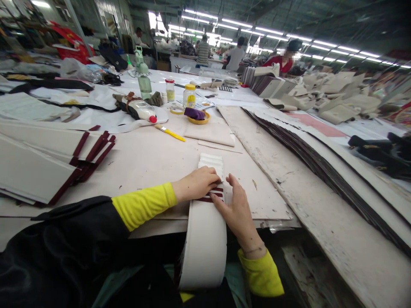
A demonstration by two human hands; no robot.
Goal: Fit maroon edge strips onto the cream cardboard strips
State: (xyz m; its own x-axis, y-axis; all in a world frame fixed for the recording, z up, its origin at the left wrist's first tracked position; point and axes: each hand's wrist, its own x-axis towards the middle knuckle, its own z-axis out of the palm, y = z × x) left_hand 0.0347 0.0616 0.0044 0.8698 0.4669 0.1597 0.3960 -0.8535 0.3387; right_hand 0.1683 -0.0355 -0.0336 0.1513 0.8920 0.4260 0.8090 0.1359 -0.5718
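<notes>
A stack of long white strips (205, 239) with dark red ends hangs over the near table edge and runs up the table. My left hand (197, 183) lies across the strips with its fingers curled down on their dark red ends. My right hand (236, 207) rests flat beside the stack's right edge, fingers stretched out and thumb touching the strips. Both arms wear yellow sleeves.
White panels with dark red edges (48, 162) are fanned out at left. A yellow brush (170, 132), glue jars (189, 96), a yellow dish (199, 117) and bottles (144, 83) stand further back. Dark-edged sheets (321, 158) overlap at right. Other people work far behind.
</notes>
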